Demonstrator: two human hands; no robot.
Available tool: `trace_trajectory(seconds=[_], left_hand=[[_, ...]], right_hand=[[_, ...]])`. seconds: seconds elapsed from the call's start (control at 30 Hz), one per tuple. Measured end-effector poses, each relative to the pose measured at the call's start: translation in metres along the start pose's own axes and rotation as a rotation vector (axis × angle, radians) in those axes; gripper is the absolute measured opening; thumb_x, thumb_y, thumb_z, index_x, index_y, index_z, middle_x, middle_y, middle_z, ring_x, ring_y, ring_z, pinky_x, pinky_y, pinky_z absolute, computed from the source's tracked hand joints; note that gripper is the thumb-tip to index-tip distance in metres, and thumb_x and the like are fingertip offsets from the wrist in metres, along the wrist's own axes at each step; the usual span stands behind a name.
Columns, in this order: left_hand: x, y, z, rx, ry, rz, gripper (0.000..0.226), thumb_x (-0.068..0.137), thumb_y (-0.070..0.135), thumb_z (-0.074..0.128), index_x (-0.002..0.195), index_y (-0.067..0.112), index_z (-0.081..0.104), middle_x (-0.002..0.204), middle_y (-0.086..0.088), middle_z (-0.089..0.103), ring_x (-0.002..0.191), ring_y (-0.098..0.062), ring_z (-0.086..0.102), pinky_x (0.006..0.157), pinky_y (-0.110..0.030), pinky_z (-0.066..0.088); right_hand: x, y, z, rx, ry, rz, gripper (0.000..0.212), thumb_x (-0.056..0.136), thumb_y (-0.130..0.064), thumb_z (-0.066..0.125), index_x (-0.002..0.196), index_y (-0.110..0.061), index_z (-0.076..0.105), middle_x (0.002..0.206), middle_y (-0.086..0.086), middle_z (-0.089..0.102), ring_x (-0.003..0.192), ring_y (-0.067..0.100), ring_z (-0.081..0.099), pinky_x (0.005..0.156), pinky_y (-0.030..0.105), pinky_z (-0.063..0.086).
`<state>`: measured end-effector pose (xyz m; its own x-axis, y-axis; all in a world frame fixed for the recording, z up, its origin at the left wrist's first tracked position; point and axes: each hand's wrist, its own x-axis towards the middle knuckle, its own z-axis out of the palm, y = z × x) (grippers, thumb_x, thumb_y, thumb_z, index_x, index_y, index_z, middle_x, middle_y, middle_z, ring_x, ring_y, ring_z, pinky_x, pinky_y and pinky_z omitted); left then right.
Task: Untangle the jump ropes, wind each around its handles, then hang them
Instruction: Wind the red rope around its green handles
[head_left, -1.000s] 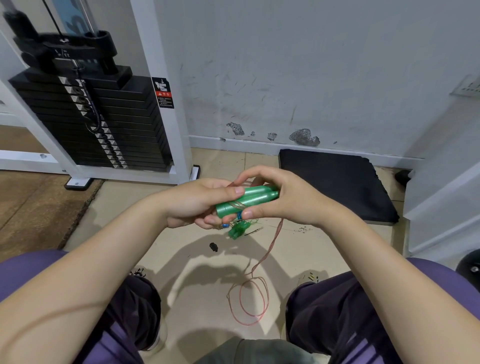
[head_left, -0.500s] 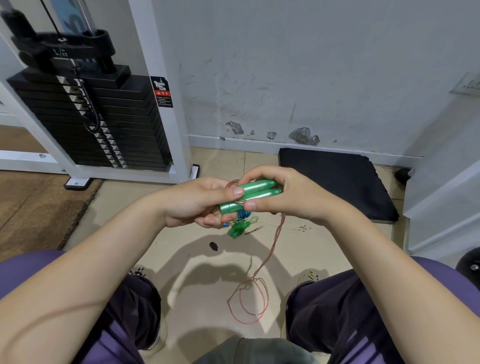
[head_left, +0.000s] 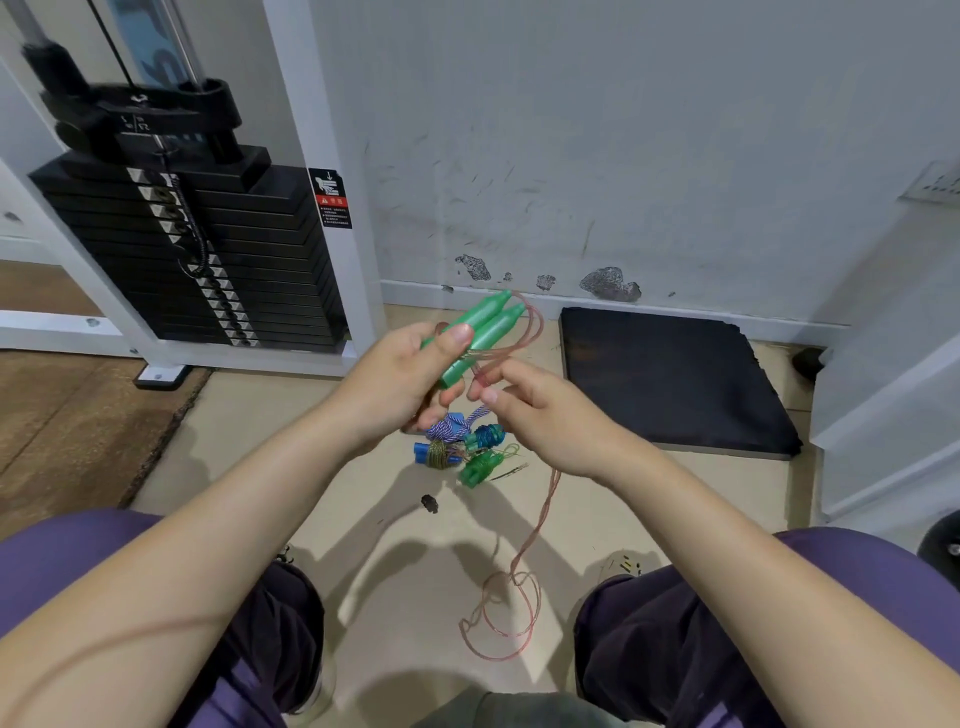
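Note:
My left hand (head_left: 400, 379) grips two green jump-rope handles (head_left: 485, 325) held side by side, tips tilted up toward the wall. A thin pink rope (head_left: 527, 540) loops from the handle tips, passes across the handles and hangs down to a loose coil on the floor between my knees. My right hand (head_left: 540, 410) pinches this rope just right of the handles. On the floor below my hands lie wound ropes: a blue-handled one (head_left: 436, 453), a teal one (head_left: 485, 435) and a green one (head_left: 480, 467).
A black weight stack (head_left: 208, 249) in a white frame stands at the left. A black mat (head_left: 670, 379) lies against the wall at the right. My knees frame the beige floor; a small dark scrap (head_left: 429, 503) lies near the ropes.
The handles tipped from level to pointing up toward the wall. My right hand let go of the handles and moved down and right to pinch the rope. The wound ropes on the floor came into view.

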<state>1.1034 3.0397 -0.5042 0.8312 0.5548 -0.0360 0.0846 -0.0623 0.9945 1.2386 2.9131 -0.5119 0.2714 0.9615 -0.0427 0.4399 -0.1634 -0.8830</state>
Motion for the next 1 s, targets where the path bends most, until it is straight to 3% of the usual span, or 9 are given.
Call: trace_trajectory(seconds=[0.07, 0.17, 0.3, 0.43, 0.53, 0.6, 0.67, 0.8, 1.0], left_hand=[[-0.001, 0.001, -0.001, 0.036, -0.020, 0.007, 0.036, 0.097, 0.051, 0.050, 0.088, 0.016, 0.054, 0.052, 0.000, 0.049, 0.035, -0.015, 0.037, 0.038, -0.017, 0.028], [0.003, -0.001, -0.008, 0.262, 0.138, 0.029, 0.036, 0.097, 0.050, 0.053, 0.084, 0.017, 0.052, 0.046, 0.003, 0.051, 0.038, -0.013, 0.042, 0.037, -0.020, 0.034], [0.011, -0.005, -0.013, 0.577, 0.276, 0.077, 0.043, 0.096, 0.048, 0.055, 0.078, 0.009, 0.050, 0.049, 0.005, 0.055, 0.040, -0.005, 0.047, 0.045, -0.024, 0.038], [0.013, -0.013, -0.018, 0.718, 0.272, 0.030, 0.042, 0.096, 0.043, 0.058, 0.069, 0.017, 0.039, 0.062, -0.001, 0.056, 0.060, -0.021, 0.051, 0.057, -0.035, 0.038], [0.011, -0.012, -0.022, 0.655, 0.176, 0.015, 0.034, 0.095, 0.040, 0.061, 0.073, 0.016, 0.050, 0.060, -0.001, 0.057, 0.053, -0.014, 0.051, 0.053, -0.030, 0.039], [0.006, -0.010, -0.013, 0.560, 0.037, 0.030, 0.026, 0.094, 0.038, 0.062, 0.079, 0.017, 0.058, 0.056, 0.004, 0.055, 0.042, -0.003, 0.044, 0.046, -0.023, 0.035], [0.001, -0.008, 0.004, 0.419, -0.112, 0.046, 0.021, 0.095, 0.035, 0.062, 0.086, 0.015, 0.062, 0.053, 0.006, 0.053, 0.040, -0.004, 0.041, 0.044, -0.019, 0.033], [-0.007, -0.001, 0.022, 0.381, -0.251, 0.108, 0.016, 0.096, 0.034, 0.061, 0.079, 0.035, 0.062, 0.052, 0.007, 0.053, 0.043, -0.006, 0.043, 0.045, -0.015, 0.033], [-0.011, 0.003, 0.026, 0.450, -0.264, 0.115, 0.021, 0.097, 0.035, 0.059, 0.076, 0.036, 0.059, 0.055, 0.009, 0.057, 0.045, -0.004, 0.044, 0.047, -0.016, 0.035]], right_hand=[[0.000, -0.002, 0.005, -0.009, 0.048, 0.024, 0.016, 0.102, -0.016, 0.048, 0.092, -0.022, 0.060, 0.066, -0.016, 0.053, 0.058, 0.001, 0.046, 0.060, 0.016, 0.037], [-0.001, -0.007, 0.006, -0.047, 0.005, 0.057, 0.025, 0.103, -0.021, 0.046, 0.084, -0.014, 0.061, 0.047, -0.019, 0.048, 0.046, -0.003, 0.042, 0.050, 0.011, 0.029], [-0.002, -0.015, 0.007, -0.220, -0.005, -0.020, 0.031, 0.100, -0.029, 0.052, 0.077, -0.007, 0.056, 0.056, -0.009, 0.042, 0.053, 0.004, 0.037, 0.052, 0.019, 0.029], [-0.008, -0.016, -0.003, -0.319, -0.023, -0.066, 0.034, 0.096, -0.033, 0.058, 0.078, -0.003, 0.058, 0.059, -0.004, 0.043, 0.054, 0.007, 0.034, 0.051, 0.022, 0.027], [-0.010, -0.020, -0.013, -0.245, 0.113, -0.172, 0.031, 0.096, -0.027, 0.060, 0.075, -0.004, 0.060, 0.062, 0.005, 0.048, 0.057, 0.007, 0.037, 0.055, 0.026, 0.030], [-0.008, -0.022, -0.022, -0.212, 0.269, -0.221, 0.026, 0.096, -0.023, 0.060, 0.076, -0.007, 0.064, 0.067, 0.004, 0.055, 0.061, 0.007, 0.043, 0.059, 0.025, 0.034], [-0.005, -0.021, -0.029, -0.199, 0.376, -0.223, 0.023, 0.096, -0.021, 0.059, 0.076, -0.010, 0.063, 0.071, 0.003, 0.058, 0.067, 0.008, 0.048, 0.063, 0.024, 0.037], [-0.004, -0.012, -0.027, -0.188, 0.353, -0.155, 0.027, 0.098, -0.024, 0.055, 0.076, -0.009, 0.059, 0.069, 0.004, 0.059, 0.065, 0.008, 0.048, 0.064, 0.029, 0.040], [-0.003, -0.009, -0.023, -0.285, 0.392, -0.071, 0.031, 0.097, -0.035, 0.054, 0.068, -0.027, 0.045, 0.056, -0.016, 0.050, 0.057, 0.007, 0.043, 0.056, 0.030, 0.034]])
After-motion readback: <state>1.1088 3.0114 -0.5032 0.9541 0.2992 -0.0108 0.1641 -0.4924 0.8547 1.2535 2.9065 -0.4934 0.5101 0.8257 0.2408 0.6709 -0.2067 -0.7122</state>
